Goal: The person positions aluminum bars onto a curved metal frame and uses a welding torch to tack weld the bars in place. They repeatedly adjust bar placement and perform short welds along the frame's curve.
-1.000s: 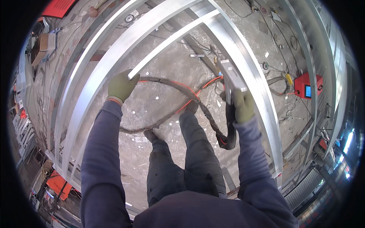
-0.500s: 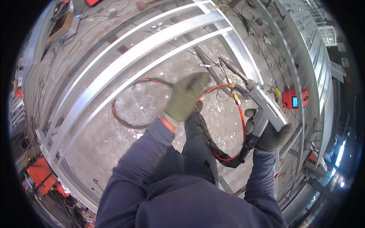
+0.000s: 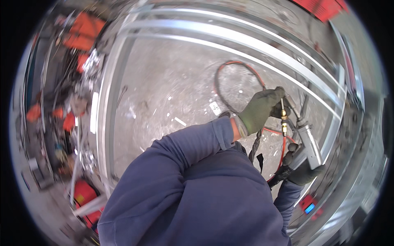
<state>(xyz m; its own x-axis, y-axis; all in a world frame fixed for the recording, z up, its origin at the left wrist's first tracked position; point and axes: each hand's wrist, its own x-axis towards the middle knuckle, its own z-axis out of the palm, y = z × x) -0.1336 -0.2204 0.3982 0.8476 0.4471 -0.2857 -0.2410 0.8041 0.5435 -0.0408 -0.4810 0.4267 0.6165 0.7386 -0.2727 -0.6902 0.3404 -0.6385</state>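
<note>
Torch gun: silver-grey, tilted, at the right side of the metal frame, up above the floor; its body overlaps the frame's right rail in view. Right hand, gloved, closed round the torch handle, fingers wrapped. Left hand, green glove, partly curled at the torch's front end, inside the frame; cannot tell if the fingers actually grip the tip. Brass fitting with thin tube sits beside the barrel, next to the left glove. Red hose drops from the fitting toward the handle. Cable loop, dark and orange, lies inside the frame. White scrap near the loop. Outside the frame: red machine with lit blue screen past the right rail; orange box and red case past the left rail, blurry.
</note>
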